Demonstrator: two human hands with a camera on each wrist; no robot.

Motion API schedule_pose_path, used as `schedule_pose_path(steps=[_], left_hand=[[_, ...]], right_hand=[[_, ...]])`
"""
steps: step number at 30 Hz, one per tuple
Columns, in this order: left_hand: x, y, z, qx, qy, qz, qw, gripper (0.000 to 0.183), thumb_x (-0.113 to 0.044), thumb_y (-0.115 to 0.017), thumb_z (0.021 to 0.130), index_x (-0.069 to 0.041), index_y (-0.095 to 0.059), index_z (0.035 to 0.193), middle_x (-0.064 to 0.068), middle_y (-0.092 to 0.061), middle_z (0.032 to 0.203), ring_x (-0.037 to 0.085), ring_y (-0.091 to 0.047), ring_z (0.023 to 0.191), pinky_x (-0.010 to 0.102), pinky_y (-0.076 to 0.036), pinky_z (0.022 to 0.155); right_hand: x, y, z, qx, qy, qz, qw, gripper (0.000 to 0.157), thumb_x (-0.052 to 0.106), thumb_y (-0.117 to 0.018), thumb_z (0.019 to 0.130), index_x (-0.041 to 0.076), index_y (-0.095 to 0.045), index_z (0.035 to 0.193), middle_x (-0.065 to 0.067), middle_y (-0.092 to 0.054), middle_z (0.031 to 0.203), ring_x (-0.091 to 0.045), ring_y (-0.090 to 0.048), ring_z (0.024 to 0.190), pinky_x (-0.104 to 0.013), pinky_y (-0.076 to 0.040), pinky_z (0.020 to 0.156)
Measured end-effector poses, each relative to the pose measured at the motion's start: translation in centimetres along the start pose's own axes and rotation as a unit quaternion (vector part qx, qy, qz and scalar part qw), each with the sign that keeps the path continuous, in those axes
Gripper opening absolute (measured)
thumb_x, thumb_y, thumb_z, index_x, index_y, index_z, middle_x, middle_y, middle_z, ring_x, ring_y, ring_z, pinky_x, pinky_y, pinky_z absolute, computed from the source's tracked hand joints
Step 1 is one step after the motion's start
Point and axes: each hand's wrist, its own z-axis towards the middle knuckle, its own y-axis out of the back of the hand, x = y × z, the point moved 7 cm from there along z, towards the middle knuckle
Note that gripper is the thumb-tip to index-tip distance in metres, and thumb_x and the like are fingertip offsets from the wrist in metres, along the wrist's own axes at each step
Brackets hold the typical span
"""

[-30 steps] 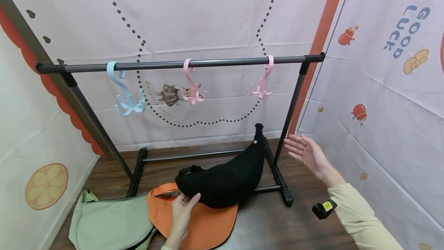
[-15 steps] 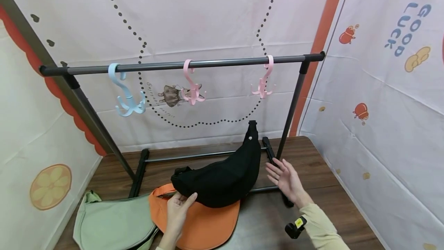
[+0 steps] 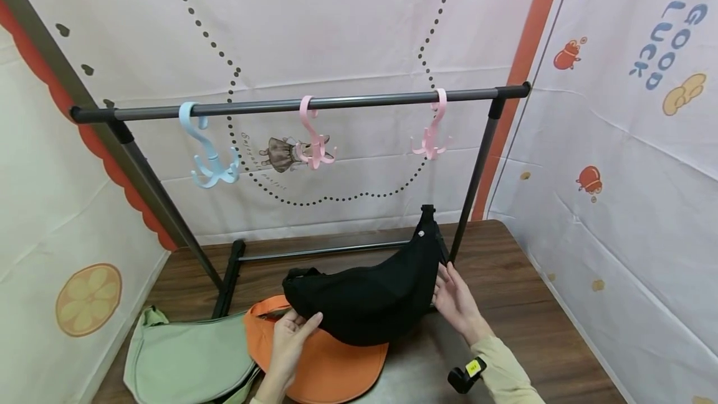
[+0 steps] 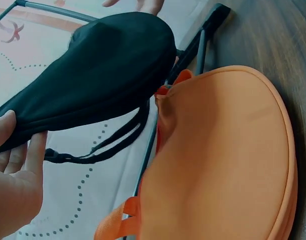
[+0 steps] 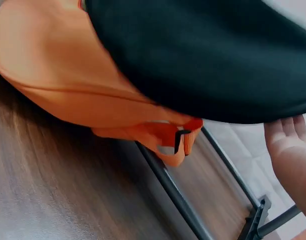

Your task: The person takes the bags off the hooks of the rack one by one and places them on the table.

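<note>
A black crescent-shaped waist bag is held up by my left hand, which pinches its left end between thumb and fingers. Its strap hangs behind it in the left wrist view. My right hand is at the bag's right end, fingers fairly straight and their tips hidden behind the edge; the right wrist view shows the same hand under the rim. Below the black bag lies an orange bag, partly covered by it. A light green bag lies left of the orange one.
A dark rack with a top bar stands behind the bags on the wooden table. From the bar hang a blue hook, a middle pink hook and a right pink hook. Printed cloth walls enclose the table.
My right hand has come in leftward and down from beside the rack's right leg to the black bag's right end. My left hand keeps its pinch; the bag has shifted slightly.
</note>
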Motion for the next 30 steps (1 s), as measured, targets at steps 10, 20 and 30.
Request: schedule_pose_path(steps=[10,20,30], left_hand=[[1.0,-0.7,1.0,0.031,0.024,-0.010,0.9992,0.053,-0.023,-0.064,0.086,0.004,-0.046,0.127,0.011,-0.061,0.112,0.013,-0.062,0.094,0.031,-0.050,0.083],[1.2,-3.6,2.2,0.096,0.044,-0.007,0.9944,0.054,-0.027,-0.064,0.085,0.007,-0.048,0.124,0.007,-0.064,0.105,0.011,-0.061,0.092,0.028,-0.050,0.082],[1.3,-7.9,2.1,0.134,0.037,-0.003,0.9903,0.048,-0.021,-0.064,0.086,0.007,-0.050,0.122,0.013,-0.062,0.110,0.013,-0.061,0.092,0.030,-0.050,0.081]], right_hand=[[0.9,0.4,-2.4,-0.175,0.014,-0.075,0.982,0.022,0.010,-0.032,0.099,0.020,-0.050,0.106,0.007,-0.061,0.094,-0.006,-0.057,0.087,-0.023,-0.045,0.078],[2.3,1.3,-5.1,-0.181,0.020,-0.060,0.981,0.028,0.010,-0.035,0.099,0.020,-0.061,0.099,0.006,-0.063,0.094,-0.007,-0.059,0.087,-0.022,-0.047,0.079],[4.4,2.1,-8.8,-0.135,-0.011,-0.030,0.990,0.036,0.010,-0.027,0.100,0.020,-0.061,0.102,0.005,-0.061,0.101,-0.008,-0.057,0.094,-0.022,-0.046,0.083]])
